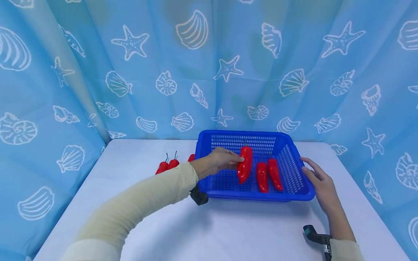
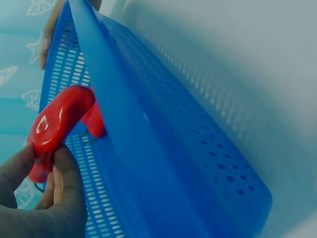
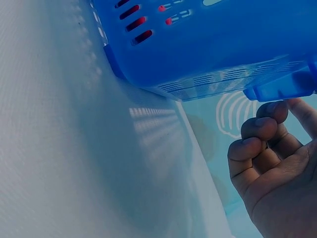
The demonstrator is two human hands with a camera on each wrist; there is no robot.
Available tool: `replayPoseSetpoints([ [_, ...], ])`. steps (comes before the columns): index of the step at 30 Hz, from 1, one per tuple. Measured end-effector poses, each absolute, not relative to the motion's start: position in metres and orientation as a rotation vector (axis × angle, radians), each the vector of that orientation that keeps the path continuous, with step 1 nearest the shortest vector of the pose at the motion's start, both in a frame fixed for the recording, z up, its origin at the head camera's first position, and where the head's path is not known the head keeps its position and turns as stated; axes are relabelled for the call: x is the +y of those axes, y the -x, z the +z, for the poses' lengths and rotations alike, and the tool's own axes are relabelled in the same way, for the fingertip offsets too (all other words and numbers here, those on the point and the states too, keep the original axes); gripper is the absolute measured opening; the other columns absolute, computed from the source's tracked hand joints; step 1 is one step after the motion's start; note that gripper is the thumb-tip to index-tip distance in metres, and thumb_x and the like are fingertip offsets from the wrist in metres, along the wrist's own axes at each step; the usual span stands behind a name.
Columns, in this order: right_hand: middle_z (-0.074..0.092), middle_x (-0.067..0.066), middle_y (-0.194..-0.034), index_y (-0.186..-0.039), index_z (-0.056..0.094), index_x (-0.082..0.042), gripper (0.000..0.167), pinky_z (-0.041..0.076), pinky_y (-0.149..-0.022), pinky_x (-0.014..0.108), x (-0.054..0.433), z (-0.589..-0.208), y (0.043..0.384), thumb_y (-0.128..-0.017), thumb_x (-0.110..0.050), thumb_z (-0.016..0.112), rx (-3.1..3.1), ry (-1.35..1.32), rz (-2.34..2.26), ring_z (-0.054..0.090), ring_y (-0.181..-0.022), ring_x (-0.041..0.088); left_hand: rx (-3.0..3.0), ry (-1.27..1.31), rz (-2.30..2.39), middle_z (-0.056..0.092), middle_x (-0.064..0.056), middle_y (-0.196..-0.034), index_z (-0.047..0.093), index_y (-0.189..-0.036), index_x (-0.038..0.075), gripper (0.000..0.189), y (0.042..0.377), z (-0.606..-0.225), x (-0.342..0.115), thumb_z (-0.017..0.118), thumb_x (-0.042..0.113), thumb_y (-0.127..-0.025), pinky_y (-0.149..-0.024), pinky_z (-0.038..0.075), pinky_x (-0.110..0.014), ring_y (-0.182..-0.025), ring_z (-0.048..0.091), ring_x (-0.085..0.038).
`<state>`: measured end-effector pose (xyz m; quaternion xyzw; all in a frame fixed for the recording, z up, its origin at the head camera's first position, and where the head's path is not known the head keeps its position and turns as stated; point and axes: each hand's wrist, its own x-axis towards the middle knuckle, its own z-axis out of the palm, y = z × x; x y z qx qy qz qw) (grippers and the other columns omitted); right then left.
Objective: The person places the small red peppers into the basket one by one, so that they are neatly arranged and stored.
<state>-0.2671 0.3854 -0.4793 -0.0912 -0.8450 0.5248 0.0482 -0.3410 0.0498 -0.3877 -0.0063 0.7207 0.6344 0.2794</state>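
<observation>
Head view: the left hand (image 1: 225, 159) pinches a red pepper (image 1: 245, 172) over a blue basket (image 1: 241, 196)

The red pepper hangs over the basket's floor, thin stem (image 1: 245, 143) up and tip down. I cannot tell if its tip touches anything. In the left wrist view the grip is easy to see: the thumb is on one side and the fingers are on the other, near the stem end.

The right hand (image 1: 321, 185) holds the basket's right rim with bent fingers. Two more peppers (image 1: 262, 177) (image 1: 275, 174) lie side by side in the basket. Three others (image 1: 162, 168) (image 1: 173, 164) (image 1: 191, 158) are on the white tabletop (image 1: 254, 232), to the left of the basket. The left arm (image 1: 156, 192) hides part of them.

The red pepper looks light, so a gentle pinch should be enough. Its skin is smooth and shiny, so it may slip. I cannot tell if it is hard or squashy. The fat part near the top looks best to hold. The stem is skinny and might snap. The basket looks like light plastic that could slide, so holding its rim should help.
</observation>
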Motion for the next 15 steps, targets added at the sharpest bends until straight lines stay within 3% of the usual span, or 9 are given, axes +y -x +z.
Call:
replayPoseSetpoints([
  [15, 0.032, 0.027, -0.156, -0.157, 0.031, -0.037, 0.065, 0.038, -0.098, 0.072, 0.386, -0.478, 0.266, -0.099, -0.061, 0.046, -2.584, 0.296, 1.585, 0.035, -0.136, 0.056, 1.912, 0.072, 1.708, 0.074, -0.011, -0.097, 0.071, -0.106, -0.001, 0.021, 0.350, -0.408, 0.061, 0.075, 0.013, -0.090, -0.103, 0.047, -0.047, -0.095, 0.072, -0.025],
])
